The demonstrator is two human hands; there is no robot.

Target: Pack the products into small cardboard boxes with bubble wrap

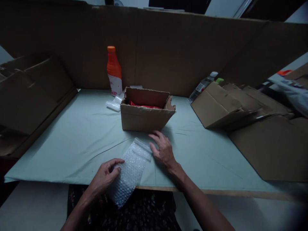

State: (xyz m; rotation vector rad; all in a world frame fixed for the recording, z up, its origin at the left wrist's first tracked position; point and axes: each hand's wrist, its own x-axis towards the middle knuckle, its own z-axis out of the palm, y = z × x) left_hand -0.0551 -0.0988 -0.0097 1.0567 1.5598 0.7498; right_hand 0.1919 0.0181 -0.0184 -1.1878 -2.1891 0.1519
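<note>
I note bubble wrap (pixel 132 165) lying between the fingers: left hand (pixel 105 175) half-curled over its edge, grip indeterminable; right hand (pixel 164 150) parted, empty, beside its far end.

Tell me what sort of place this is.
Probably a makeshift indoor packing spot: there's a cloth-covered table, an open cardboard box and some bubble wrap.

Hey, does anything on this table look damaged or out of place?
Yes, mildly. The middle cardboard box has a ragged rim, most uneven at its right corner, as if its flaps were torn or cut off. The bubble wrap also hangs over the front edge of the table. I see no spill.
</note>
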